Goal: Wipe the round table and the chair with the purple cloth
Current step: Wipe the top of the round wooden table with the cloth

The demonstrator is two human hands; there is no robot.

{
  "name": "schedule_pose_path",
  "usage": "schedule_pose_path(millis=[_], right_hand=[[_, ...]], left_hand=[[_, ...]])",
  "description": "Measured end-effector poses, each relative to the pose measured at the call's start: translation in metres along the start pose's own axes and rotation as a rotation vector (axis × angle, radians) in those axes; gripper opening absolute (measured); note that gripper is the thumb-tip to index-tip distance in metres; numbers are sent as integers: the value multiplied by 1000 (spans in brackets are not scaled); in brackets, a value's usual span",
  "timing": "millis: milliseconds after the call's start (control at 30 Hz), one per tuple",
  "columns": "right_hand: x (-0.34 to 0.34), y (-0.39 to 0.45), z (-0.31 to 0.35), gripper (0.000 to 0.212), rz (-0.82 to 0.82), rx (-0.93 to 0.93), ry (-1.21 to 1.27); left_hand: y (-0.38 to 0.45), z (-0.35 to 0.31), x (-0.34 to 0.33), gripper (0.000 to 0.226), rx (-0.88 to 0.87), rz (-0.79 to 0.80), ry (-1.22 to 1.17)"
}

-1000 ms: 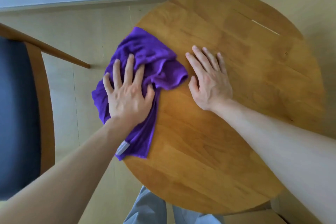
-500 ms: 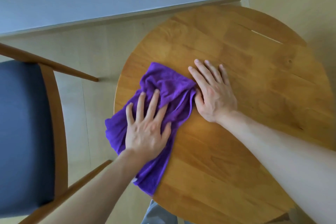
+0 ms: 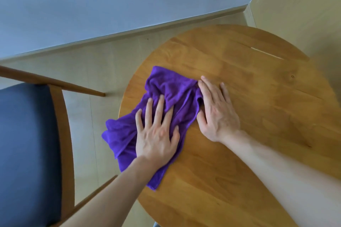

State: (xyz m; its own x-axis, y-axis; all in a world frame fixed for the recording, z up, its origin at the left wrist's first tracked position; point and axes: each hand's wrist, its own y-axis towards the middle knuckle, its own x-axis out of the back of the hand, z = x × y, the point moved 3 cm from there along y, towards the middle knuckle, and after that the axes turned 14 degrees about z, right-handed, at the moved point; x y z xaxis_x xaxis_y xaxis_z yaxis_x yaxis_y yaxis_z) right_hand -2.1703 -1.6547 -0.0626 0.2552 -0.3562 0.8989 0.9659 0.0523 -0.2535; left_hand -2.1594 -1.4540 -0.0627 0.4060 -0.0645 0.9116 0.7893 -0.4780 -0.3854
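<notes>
Two hands, one cloth, one table, one chair, seen from the head camera.

Item 1, purple cloth (image 3: 171, 96): rumpled terry fabric lying on the left part of the round table (image 3: 258, 116). Its left portion hangs past the table edge over the floor (image 3: 103, 68); its near corner comes to a point on the tabletop beside the left forearm. No label, tag or writing can be read on it.

Item 2, left hand (image 3: 156, 134): laid palm-down on top of the cloth, fingers (image 3: 159, 105) straight and spread apart, thumb out to the right. The cloth lies under the whole palm and all the fingers, and extends beyond the fingertips toward the far side and out to the left.

Item 3, right hand (image 3: 216, 114): flat, palm-down on the bare wood just right of the cloth, fingers straight and close together. Its thumb side and forefinger touch the cloth's right edge, which is bunched up against them; whether any fabric sits under the hand cannot be told.

Item 4, round table: light-brown wood with visible plank seams, a pale streak toward the far right and a small dark knot.

Item 5, chair (image 3: 60, 134): wooden frame with a dark blue seat pad (image 3: 24, 149), standing left of the table and apart from it.

Item 6, wall (image 3: 110, 2): pale blue-grey, with a skirting board along the floor.
</notes>
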Motion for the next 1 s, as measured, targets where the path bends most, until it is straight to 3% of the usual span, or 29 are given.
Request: schedule_pose_path(millis=[133, 333, 533, 700, 800, 1000], right_hand=[[2, -3, 1, 86, -36, 32, 114], [4, -4, -1, 95, -68, 27, 189], [4, -2, -4, 88, -141, -32, 206], [12, 4, -3, 70, -250, -213, 341], [33, 28, -24, 64, -314, -361, 236], [42, 59, -70, 71, -113, -559, 9]], left_hand=[[6, -2, 3, 58, 23, 15, 14], [92, -11, 34, 63, 124, 29, -27], [186, -39, 67, 63, 28, -25, -46], [191, -40, 66, 60, -19, -55, -40], [191, -39, 66, 60, -28, -41, -50], [179, -34, 64, 59, -127, -31, -10]])
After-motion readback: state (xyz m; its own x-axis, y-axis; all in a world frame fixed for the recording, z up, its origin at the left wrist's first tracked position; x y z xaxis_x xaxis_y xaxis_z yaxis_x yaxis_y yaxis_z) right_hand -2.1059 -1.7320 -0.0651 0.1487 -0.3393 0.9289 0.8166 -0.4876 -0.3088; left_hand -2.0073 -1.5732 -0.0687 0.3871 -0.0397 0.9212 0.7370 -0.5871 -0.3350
